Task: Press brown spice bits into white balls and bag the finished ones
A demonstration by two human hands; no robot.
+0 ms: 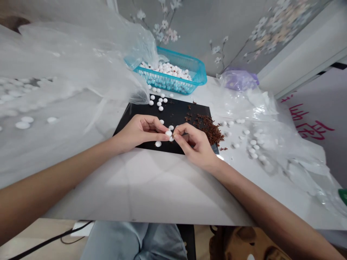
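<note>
Between the thumb and forefinger of my left hand [139, 133] is a small white ball [168, 133]. Close beside it, the thumb and forefinger of my right hand [193, 142] are pinched together at the ball's right side; a tiny brown piece seems to be in them, mostly hidden. Both hands are over a black board [141, 108]. Several loose white balls [161, 108] lie on the board. A heap of small brown star-shaped pieces [213, 131] covers its right end, just beyond my right hand.
A blue plastic basket [200, 74] behind the board holds many white balls with brown bits. Clear plastic bags [81, 54] with more white balls spread over the left of the white table [151, 187]. At right lie another clear bag [271, 133], scattered balls and a purple bag [241, 80].
</note>
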